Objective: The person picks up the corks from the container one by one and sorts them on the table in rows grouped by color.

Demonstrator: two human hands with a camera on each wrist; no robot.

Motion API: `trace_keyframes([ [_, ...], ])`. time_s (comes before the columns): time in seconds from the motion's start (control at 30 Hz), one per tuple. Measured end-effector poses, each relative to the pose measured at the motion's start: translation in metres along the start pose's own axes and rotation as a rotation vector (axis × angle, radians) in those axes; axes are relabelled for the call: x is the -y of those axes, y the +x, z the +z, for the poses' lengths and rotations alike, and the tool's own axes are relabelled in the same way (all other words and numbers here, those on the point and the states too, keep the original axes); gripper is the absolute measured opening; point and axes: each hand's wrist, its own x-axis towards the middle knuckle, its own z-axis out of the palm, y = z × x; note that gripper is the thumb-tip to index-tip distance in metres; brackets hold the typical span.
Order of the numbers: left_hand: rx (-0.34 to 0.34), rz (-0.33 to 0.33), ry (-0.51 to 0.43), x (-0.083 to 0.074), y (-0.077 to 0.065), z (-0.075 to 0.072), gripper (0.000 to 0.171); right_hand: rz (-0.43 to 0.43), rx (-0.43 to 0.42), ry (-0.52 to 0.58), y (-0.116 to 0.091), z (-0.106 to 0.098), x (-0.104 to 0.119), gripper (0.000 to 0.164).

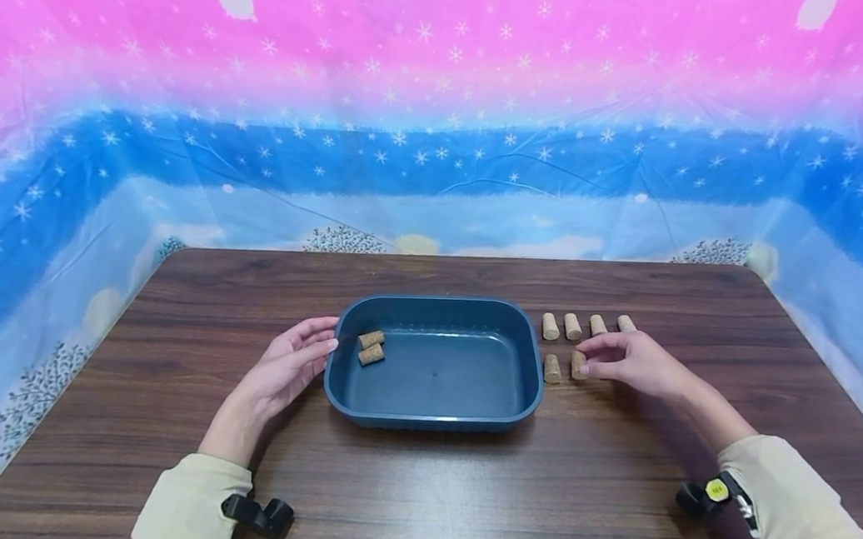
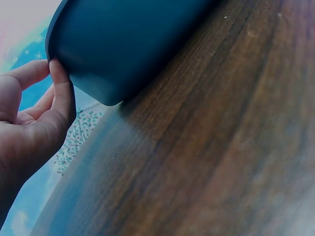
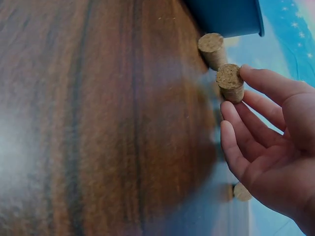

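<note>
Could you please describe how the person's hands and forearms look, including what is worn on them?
The left hand and right hand wear no gloves. The left sleeve and right sleeve are plain pale cream. The left wrist device is black; the right wrist device is also black, beside a yellow label with dark markings, too small to read.

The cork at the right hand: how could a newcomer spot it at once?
On the brown table sits a dark blue tray. Just right of the tray, in the nearer row, skip the first cork and stop at the second cork. Unlike its neighbours, it is pinched by the right hand.
</note>
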Motion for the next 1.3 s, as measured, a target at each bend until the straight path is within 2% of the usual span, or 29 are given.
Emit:
trace_keyframes([
  [0.5, 0.005, -0.005, 0.006, -0.0001, 0.0000, -0.0008, 0.030, 0.021, 0.030, 0.089, 0.0012, 0.0024, -0.0067, 0.040],
  [1.3, 0.011, 0.006, -0.009, -0.0002, -0.0008, -0.0004, 0.028, -0.007, 0.041, 0.122, 0.0023, 0.0036, -0.0087, 0.038],
])
